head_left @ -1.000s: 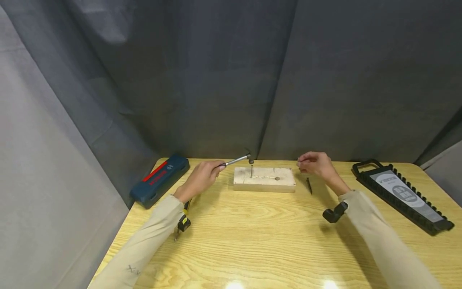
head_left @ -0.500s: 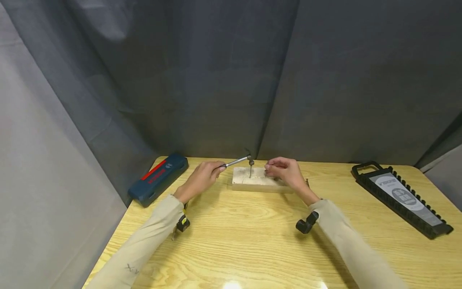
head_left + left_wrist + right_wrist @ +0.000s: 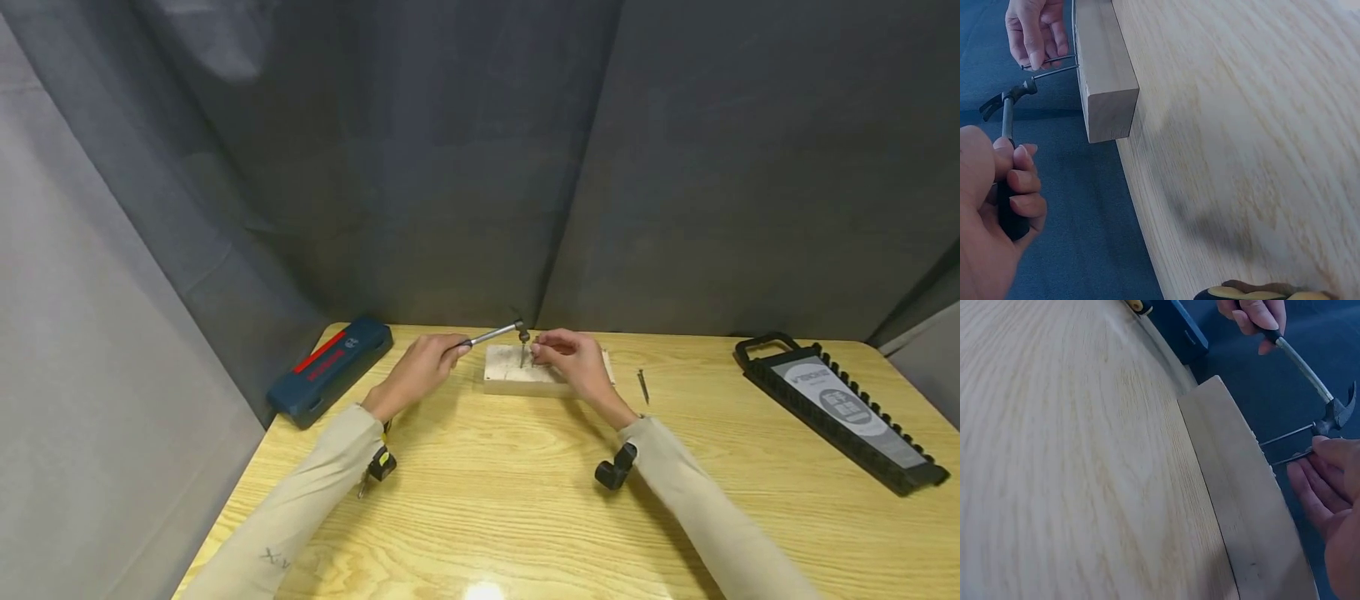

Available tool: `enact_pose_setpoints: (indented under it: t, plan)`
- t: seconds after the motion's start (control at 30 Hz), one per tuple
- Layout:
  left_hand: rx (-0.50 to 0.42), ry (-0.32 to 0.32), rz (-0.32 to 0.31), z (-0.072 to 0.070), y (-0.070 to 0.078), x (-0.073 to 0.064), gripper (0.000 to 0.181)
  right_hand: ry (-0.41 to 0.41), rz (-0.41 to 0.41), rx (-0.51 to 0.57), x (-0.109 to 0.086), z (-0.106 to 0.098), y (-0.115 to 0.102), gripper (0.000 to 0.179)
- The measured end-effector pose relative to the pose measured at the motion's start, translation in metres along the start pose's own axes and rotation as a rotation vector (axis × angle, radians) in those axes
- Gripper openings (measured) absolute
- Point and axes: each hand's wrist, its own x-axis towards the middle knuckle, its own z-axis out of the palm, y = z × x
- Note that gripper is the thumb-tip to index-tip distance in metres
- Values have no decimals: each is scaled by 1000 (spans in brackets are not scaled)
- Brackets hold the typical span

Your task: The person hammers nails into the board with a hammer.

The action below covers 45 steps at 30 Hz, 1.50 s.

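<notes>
A claw hammer is in my left hand, its fingers curled round the black grip. The hammer head rests at the top of a nail that stands in the pale wooden block. Just right of that nail, my right hand pinches a second nail between thumb and fingers. The pinched nail's lower end meets the block's top face, beside the standing nail. My right hand hides part of the block in the head view.
One more nail lies on the table right of the block. A blue case sits at the back left, and a black wrench rack at the right. Near my left wrist, a yellow-and-black tool is partly visible.
My right hand has moved left from beyond the block's right end to the standing nail, bringing the pinched nail along. The left hand and hammer have stayed nearly still.
</notes>
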Motion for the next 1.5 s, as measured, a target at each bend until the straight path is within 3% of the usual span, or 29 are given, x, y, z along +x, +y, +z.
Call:
enact_pose_setpoints:
  t: [0.23,0.43,0.67,0.8,0.87,1.0,1.07,1.27,1.5]
  plan:
    - [21,14,-3,-3,0,3,22,-23,-22,-38,0,-1,9,17]
    - [39,37,42,-10,4,9,21,1,-34,-47,-2,2,14,18]
    - [24,153,92,-11,17,17,26,-3,-7,-15,-2,1,13,22]
    - [126,55,97,-4,17,17,22,-23,4,-9,-2,0,10,24]
    - [156,40,99,-4,17,16,22,-27,-2,-7,-2,0,11,24]
    - [73,207,133,-7,19,16,24,-31,-16,4,-3,0,11,22]
    - [45,237,153,-5,19,15,22,-27,-14,7,-3,0,15,22]
    - [164,49,149,7,18,7,15,-28,13,-7,-5,-1,16,25]
    - [150,60,114,10,17,5,18,-44,16,9,-6,-1,17,26]
